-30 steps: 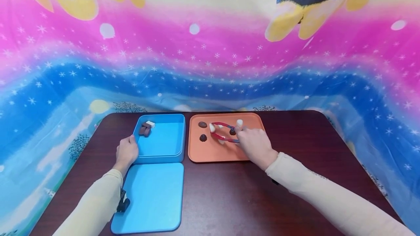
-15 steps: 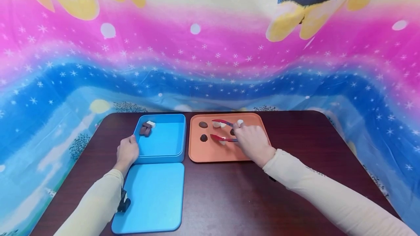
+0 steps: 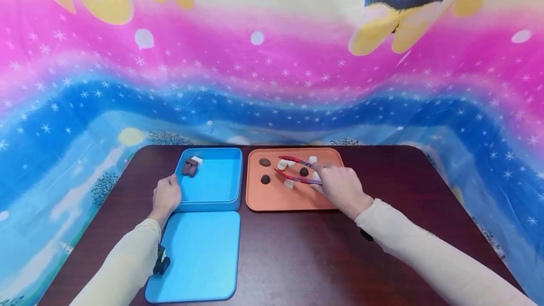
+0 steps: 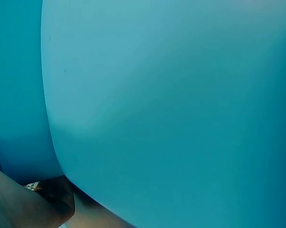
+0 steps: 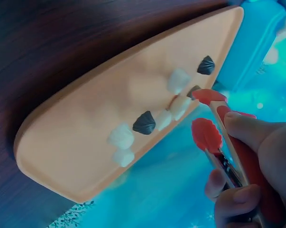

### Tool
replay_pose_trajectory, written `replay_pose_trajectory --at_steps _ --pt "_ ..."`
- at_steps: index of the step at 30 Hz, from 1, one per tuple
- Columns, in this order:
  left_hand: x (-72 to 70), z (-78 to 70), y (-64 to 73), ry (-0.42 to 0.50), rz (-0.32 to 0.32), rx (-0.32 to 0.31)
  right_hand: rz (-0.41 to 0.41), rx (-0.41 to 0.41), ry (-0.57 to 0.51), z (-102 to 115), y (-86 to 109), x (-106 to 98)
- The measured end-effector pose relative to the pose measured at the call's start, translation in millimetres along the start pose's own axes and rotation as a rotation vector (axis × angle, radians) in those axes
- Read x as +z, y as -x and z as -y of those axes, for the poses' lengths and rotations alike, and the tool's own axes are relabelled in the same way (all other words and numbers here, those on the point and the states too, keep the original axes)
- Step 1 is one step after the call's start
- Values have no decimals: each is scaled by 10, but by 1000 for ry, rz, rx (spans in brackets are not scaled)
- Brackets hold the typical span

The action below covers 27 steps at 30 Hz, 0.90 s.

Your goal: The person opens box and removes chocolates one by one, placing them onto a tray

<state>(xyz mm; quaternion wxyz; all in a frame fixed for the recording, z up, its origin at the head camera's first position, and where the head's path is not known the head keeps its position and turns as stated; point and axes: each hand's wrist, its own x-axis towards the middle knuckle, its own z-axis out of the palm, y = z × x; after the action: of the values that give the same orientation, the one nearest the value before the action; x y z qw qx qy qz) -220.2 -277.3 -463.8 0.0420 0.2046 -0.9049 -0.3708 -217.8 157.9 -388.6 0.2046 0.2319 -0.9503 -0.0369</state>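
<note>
My left hand [image 3: 166, 195] grips the left wall of the blue box [image 3: 216, 178], thumb at the rim. Brown chocolate pieces [image 3: 189, 168] and a white piece [image 3: 197, 160] lie in the box's far left corner. My right hand [image 3: 342, 185] holds red-tipped tongs [image 5: 249, 164], their tips spread apart above the orange tray [image 3: 263, 199] with nothing between them. On the tray are several white marshmallow-like pieces [image 5: 121, 136] and dark chocolates, among them a ridged cone [image 3: 265, 179] and an oval one [image 3: 265, 162]. In the left wrist view, the blue box's wall fills most of the picture.
A flat blue lid [image 3: 197, 259] lies on the dark wooden table [image 3: 289, 259], in front of the box. Tray and box stand side by side near the table's far edge. A printed cloth [image 3: 263, 84] hangs behind and around the table.
The tongs' tips have spread, and the white piece between them is now down on the tray. My right hand has shifted slightly right. My left hand stays at the box.
</note>
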Motion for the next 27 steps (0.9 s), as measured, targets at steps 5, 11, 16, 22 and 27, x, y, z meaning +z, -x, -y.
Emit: replay_pose_trajectory --at_steps 5,11,16,22,27 --pt "-7 7 -6 -2 5 -4 2 -3 23 13 -17 77" --pt "-1 10 -5 -1 6 -7 83 39 20 24 -46 140" --pt "1 2 -4 7 5 -7 124 88 -59 -8 -48 146" --pt "1 0 -4 9 11 -1 310 259 -432 -117 -39 119" --pt "-14 0 2 7 11 6 483 323 -815 -224 -22 166"
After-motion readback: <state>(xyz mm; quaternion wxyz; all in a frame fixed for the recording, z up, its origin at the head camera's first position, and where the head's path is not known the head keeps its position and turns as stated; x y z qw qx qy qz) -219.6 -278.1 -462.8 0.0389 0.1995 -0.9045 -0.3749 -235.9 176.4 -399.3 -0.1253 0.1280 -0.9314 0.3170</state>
